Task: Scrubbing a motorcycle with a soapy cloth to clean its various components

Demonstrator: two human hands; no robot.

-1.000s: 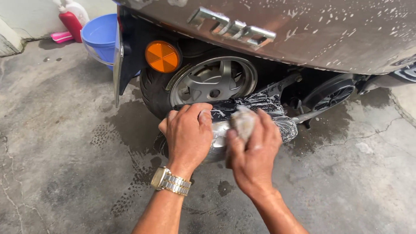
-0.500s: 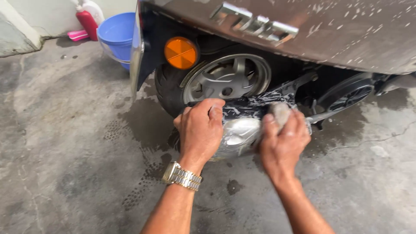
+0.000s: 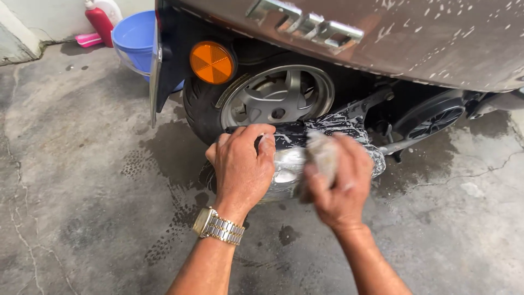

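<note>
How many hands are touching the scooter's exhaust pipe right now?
2. The left hand rests on the rear end of the exhaust pipe; the right hand, blurred, presses a sponge against it further forward.

The right hand (image 3: 338,186) and its sponge (image 3: 322,153) are motion-blurred. Both hands hide much of the exhaust cover (image 3: 289,166). The top edge cuts off the scooter body (image 3: 426,38), blue bucket (image 3: 134,41) and red bottle (image 3: 101,22).

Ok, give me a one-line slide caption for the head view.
Left hand braces the soapy scooter exhaust while the right hand presses a sponge against it.
</note>
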